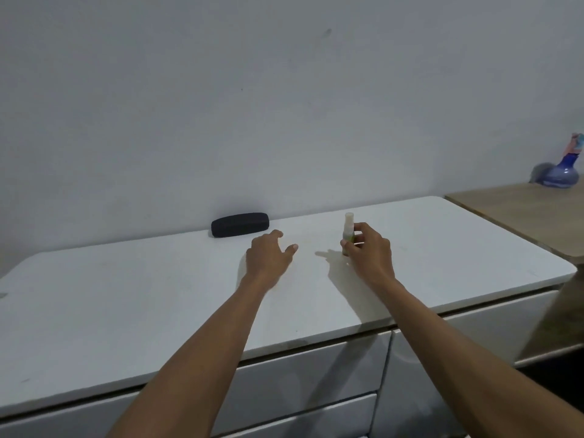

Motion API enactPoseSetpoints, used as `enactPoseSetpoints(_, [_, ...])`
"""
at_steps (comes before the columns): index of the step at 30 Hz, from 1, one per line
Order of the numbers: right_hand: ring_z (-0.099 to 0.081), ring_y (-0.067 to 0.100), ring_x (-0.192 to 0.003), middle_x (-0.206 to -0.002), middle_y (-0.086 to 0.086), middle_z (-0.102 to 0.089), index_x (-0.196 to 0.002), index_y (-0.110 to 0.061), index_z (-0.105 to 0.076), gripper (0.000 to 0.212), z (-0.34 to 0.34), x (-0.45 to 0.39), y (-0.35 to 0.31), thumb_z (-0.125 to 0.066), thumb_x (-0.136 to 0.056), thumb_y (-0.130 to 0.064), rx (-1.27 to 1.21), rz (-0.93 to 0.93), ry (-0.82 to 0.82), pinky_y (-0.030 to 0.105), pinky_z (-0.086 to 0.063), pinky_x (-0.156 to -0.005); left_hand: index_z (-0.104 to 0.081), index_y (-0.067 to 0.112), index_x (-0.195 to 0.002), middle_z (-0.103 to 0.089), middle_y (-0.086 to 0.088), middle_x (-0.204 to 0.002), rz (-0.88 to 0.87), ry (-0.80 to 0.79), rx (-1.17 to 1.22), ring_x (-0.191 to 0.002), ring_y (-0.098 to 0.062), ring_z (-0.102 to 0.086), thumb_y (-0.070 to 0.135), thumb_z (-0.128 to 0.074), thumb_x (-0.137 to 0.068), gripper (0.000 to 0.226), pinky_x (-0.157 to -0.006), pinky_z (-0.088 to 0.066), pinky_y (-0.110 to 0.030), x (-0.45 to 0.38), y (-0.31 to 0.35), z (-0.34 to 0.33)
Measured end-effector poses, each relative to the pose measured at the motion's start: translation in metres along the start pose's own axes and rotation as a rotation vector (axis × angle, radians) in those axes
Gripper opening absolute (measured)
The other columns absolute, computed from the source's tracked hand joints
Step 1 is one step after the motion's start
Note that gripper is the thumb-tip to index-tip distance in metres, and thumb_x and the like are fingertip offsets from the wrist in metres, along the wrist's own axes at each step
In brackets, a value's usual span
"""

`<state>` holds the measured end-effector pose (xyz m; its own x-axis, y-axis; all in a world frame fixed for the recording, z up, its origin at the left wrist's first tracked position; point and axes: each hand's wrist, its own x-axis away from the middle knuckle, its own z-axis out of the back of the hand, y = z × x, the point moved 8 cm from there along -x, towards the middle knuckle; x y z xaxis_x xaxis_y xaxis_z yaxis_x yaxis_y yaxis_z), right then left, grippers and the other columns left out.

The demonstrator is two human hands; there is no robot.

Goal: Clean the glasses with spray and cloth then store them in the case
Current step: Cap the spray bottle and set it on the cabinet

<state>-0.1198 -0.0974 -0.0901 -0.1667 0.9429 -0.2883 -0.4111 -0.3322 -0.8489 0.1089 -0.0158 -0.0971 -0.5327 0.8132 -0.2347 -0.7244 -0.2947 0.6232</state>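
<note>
A black glasses case [240,225] lies shut at the back of the white dresser top [126,305], against the wall. A small spray bottle [348,232] with a pale cap and green body stands upright to its right. My right hand [368,252] has its fingers closed around the bottle's lower half. My left hand [270,256] hovers palm down over the top between case and bottle, fingers spread, holding nothing. No glasses or cloth are in view.
White drawers [309,371] run below the dresser top's front edge. A lower wooden surface [521,213] adjoins on the right, with a blue glass vase [561,173] at its back. A plain wall rises right behind the dresser.
</note>
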Motion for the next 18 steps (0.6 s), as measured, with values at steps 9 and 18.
enactPoseSetpoints(9, [-0.068,0.015,-0.079,-0.094,0.000,-0.072,-0.120,-0.016,-0.066,0.027,-0.086,-0.046,-0.047,-0.069,-0.094,-0.020,-0.047,0.054,-0.074,0.032,-0.054,-0.079,-0.048,0.001,-0.141,-0.048,-0.017,-0.148,0.092,-0.010,-0.430,-0.140,-0.032,-0.039,0.071,-0.033,-0.093,0.086,-0.115,-0.030,-0.046,-0.026,-0.069,0.006])
enactPoseSetpoints(18, [-0.066,0.018,-0.089,-0.111,0.004,-0.070,-0.128,-0.014,-0.063,0.033,-0.166,-0.114,-0.065,-0.071,-0.096,-0.021,-0.034,0.065,-0.086,0.020,-0.049,-0.073,-0.022,0.000,-0.157,-0.020,-0.019,-0.166,0.103,-0.042,-0.496,-0.154,-0.031,-0.016,0.071,-0.031,-0.093,0.096,-0.124,-0.012,-0.049,-0.039,-0.073,-0.006])
